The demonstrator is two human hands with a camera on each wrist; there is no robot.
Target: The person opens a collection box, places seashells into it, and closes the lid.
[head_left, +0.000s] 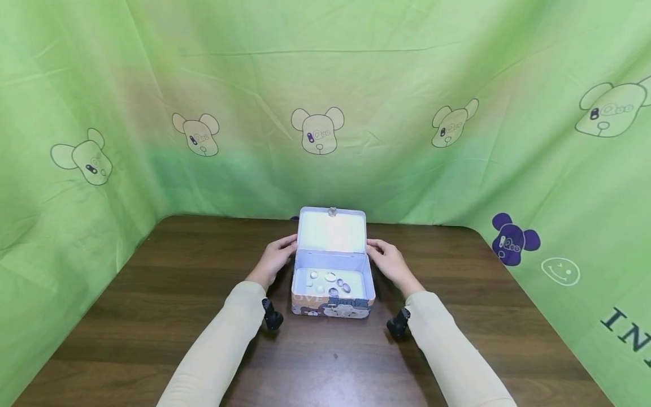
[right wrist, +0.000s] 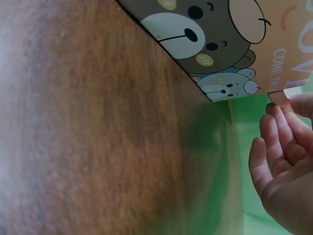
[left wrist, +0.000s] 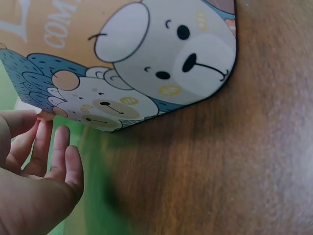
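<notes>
A rectangular tin box [head_left: 330,310] with cartoon bears printed on it stands on the table, its lid [head_left: 331,230] raised and leaning back. Several small pale and purple stones [head_left: 330,277] lie scattered on its floor. At the lid's left side is my left hand [head_left: 274,259], thumb and forefinger pinching the edge near the hinge while the other fingers stay loosely bent. My right hand [head_left: 390,263] pinches the opposite edge likewise. Both wrist views show the printed side walls close up, with the left fingertips [left wrist: 45,117] and right fingertips [right wrist: 274,108] at the far corners.
The brown wooden table [head_left: 335,362] runs up to a green curtain [head_left: 244,186] with printed bear heads, which hangs behind and along both sides. A small metal clasp [head_left: 333,212] sits at the lid's upper edge. Black wrist cameras [head_left: 272,316] hang below both sleeves.
</notes>
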